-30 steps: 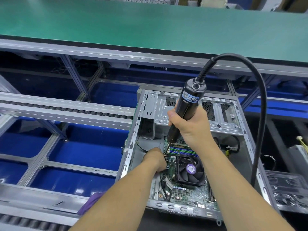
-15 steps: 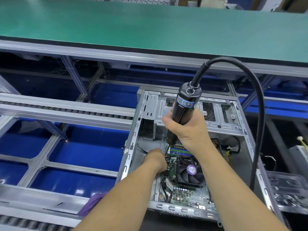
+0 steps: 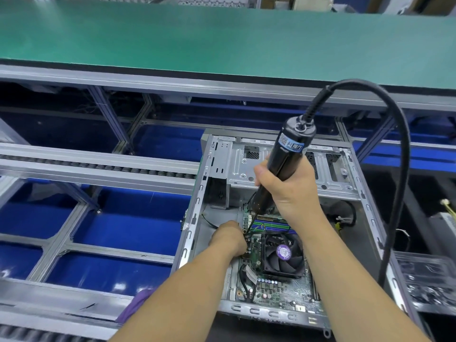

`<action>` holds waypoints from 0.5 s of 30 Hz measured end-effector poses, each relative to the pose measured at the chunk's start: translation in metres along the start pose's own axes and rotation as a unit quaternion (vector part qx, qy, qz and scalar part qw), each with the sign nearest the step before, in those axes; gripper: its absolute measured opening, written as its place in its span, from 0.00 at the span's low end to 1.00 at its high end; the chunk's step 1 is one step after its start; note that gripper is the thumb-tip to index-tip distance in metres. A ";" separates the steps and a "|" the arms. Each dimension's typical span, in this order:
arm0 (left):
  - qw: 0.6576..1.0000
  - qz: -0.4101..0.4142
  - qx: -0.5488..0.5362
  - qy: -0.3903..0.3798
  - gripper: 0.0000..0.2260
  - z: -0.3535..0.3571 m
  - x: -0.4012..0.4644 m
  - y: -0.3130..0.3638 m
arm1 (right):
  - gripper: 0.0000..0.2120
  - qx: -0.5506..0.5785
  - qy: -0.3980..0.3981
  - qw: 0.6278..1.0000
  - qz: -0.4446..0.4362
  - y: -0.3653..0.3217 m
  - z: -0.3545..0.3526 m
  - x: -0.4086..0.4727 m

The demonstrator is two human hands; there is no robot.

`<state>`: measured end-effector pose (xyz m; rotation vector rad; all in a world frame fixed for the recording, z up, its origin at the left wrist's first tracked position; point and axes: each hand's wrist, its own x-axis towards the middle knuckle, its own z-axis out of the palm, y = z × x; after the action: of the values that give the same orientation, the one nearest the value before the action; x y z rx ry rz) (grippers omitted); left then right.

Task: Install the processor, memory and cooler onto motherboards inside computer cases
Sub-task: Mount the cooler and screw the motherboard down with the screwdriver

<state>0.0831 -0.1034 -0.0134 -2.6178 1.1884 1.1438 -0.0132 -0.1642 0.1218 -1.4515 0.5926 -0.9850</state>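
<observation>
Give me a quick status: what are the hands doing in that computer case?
Right hand grips electric screwdriver, tip down by cooler fan. Left hand on motherboard edge, fingers hidden. Thin wires cross near the tip.

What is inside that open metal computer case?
Inside the case lies a green motherboard with a black cooler fan and memory slots. The left hand and right hand, gripping an electric screwdriver, cover the screwdriver's tip.

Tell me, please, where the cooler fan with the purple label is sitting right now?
In the head view, the cooler fan sits on the motherboard inside the open case, lower right of centre, between the two forearms, just below the memory slots.
</observation>
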 end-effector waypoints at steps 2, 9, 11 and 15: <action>1.000 0.004 0.011 0.000 0.03 0.000 0.000 -0.001 | 0.24 0.005 0.007 1.000 -0.003 -0.001 -0.001 0.001; 1.000 0.000 -0.011 0.009 0.04 0.002 0.001 -0.002 | 0.25 -0.001 0.003 1.000 -0.004 0.004 0.000 -0.001; 1.000 0.002 -0.010 0.009 0.04 0.002 0.000 -0.002 | 0.26 0.005 0.009 1.000 -0.004 0.006 0.000 -0.002; 1.000 0.003 -0.010 0.008 0.04 0.002 0.000 -0.002 | 0.26 0.005 0.014 1.000 -0.015 0.005 -0.001 -0.001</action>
<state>0.0836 -0.1017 -0.0152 -2.6450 1.1939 1.1428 -0.0131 -0.1646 0.1167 -1.4442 0.5876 -1.0311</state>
